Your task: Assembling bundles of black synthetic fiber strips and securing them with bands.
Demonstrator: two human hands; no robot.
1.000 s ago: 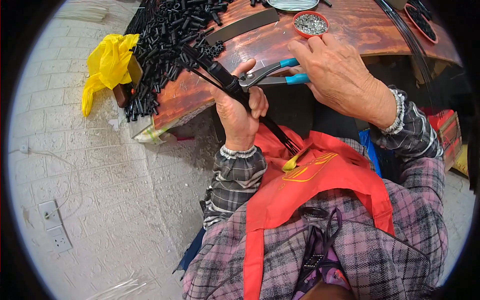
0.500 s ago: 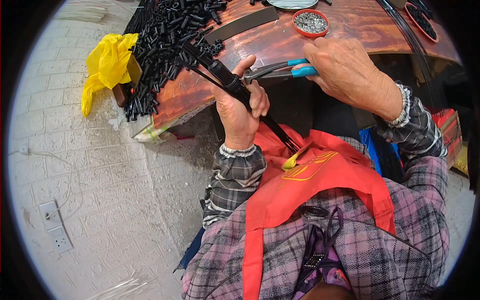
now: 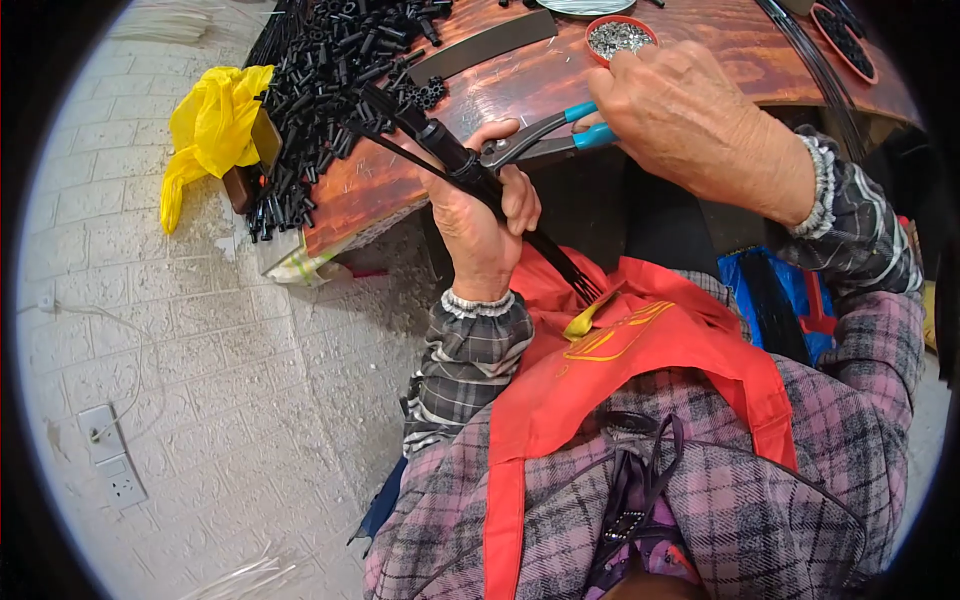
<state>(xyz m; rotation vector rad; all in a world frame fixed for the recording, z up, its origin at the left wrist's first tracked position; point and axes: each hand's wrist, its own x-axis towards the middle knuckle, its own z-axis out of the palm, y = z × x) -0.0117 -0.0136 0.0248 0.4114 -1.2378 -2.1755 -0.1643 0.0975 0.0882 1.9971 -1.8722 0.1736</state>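
Moved up a little since half a second ago, with two blue handles [image 3: 597, 136] now spread wider: one right hand [image 3: 690, 130]. Far left, two white socket plates [image 3: 100, 432]. Next, one yellow bag [image 3: 215, 120] and one brown block [image 3: 240, 190] by the edge of one red-brown table [image 3: 780, 80]. Then one big pile of small black parts [image 3: 335, 65], too many to count. In front, one black tube [image 3: 445, 148] with many thin rods, slanting from the table edge down to one red apron [image 3: 590, 375]. Around the tube, one left hand [image 3: 470, 230], clamped on it. Above, one flat brown strip [image 3: 485, 48]. At the tube, the tips of one pair of pliers [image 3: 515, 145]; can't tell if touching it. Up and to the right, one pale dish [image 3: 590, 17] and one red bowl [image 3: 589, 50] of tiny silver bits [image 3: 615, 38], too many to count. Then the right hand, clamped on the pliers, fingers bent around the handles. Below, something blue [image 3: 735, 280], partly hidden. Far right, some long black strands [image 3: 822, 70] and one red tray [image 3: 868, 80] of black bits.
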